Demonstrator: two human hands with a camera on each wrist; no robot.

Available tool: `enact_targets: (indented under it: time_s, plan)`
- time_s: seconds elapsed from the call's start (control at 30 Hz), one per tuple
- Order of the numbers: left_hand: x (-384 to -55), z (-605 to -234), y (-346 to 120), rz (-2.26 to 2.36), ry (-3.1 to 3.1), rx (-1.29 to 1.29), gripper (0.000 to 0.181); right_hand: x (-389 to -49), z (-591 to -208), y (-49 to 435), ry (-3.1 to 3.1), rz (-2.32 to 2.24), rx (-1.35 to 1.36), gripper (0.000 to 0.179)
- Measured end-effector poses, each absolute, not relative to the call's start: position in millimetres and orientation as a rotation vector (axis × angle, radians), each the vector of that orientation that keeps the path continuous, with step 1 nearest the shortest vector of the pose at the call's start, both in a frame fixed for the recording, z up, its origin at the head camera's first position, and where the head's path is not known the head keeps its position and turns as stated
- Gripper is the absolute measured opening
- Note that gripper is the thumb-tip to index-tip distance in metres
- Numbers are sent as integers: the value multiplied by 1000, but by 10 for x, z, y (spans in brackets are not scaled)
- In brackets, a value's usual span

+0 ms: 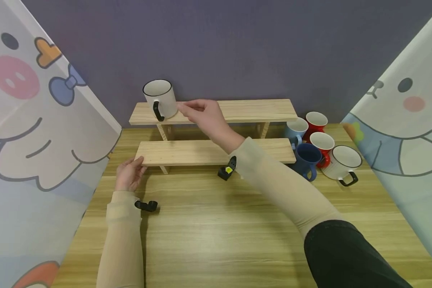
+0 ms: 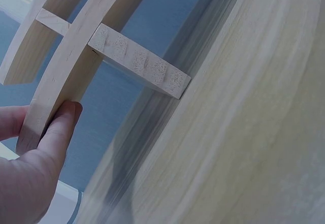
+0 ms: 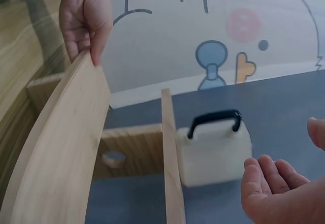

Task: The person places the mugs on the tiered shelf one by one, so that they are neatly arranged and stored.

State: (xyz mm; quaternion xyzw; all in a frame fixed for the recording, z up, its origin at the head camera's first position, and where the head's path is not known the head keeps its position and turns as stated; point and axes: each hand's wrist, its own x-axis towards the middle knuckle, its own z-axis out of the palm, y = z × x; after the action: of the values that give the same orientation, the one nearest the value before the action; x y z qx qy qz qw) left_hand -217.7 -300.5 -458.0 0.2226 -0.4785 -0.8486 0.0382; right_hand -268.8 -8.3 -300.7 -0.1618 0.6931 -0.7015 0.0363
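A dark wall (image 1: 230, 48) spans the back, one wooden table (image 1: 201, 232) lies before it, and two cartoon-printed panels flank it: a left panel (image 1: 18, 140) and a right panel (image 1: 410, 132). Against the wall stands one pale wooden rack of two tiers, an upper shelf (image 1: 252, 110) at the back and a lower shelf (image 1: 187, 152) in front.

Two cream sleeves reach in; the right sleeve (image 1: 273, 182) crosses over the lower shelf and meets black cloth farther up, and the left sleeve (image 1: 120, 240) runs along the left side.

Of the two hands, only one has hold of something: the left hand (image 1: 129, 175) pinches the left end of the lower shelf. The right hand (image 1: 209, 120) is empty — fingers loosely bent, thumb apart — just beside a white mug (image 1: 165, 102); whether a fingertip touches it, I cannot tell.

Six mugs in all. That one stands upright near the left end of the upper shelf, its black handle towards the front. Five cluster at the rack's right end: one black-rimmed mug (image 1: 340, 165), one dark blue mug (image 1: 306, 160), two red ones — a front red mug (image 1: 322, 145) and a rear red mug (image 1: 316, 121) — and one light blue mug (image 1: 296, 130).

Smallest are two black wrist devices, one per wrist.
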Motion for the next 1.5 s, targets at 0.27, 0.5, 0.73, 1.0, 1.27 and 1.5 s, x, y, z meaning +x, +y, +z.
enact_targets:
  time_s: [0.27,0.5,0.73,1.0,1.27,1.5]
  plan:
    - [-2163,-4567,-3013,-2605,-1456,693,66,-2410,-3128,567,2200,-2119,-582,36]
    - [-2157,-4560,-3008,-2606,-1478,686,69,-2179,-3270,1119,2286,-2127,-486,40]
    - [-2154,-4570,-3018,-2638,-1425,671,70,-2026,-3411,1580,2426,-2082,-389,42]
    - [-2142,-4559,-3022,-2663,-1409,658,72,-1909,-3556,2001,2613,-1979,-393,40]
    - [-2157,-4557,-3010,-2669,-1407,653,71,-1775,-3690,2430,2744,-1919,-203,40]
    - [-2161,-4560,-3014,-2673,-1396,660,70,-1668,-3765,2753,2818,-1865,-12,44]
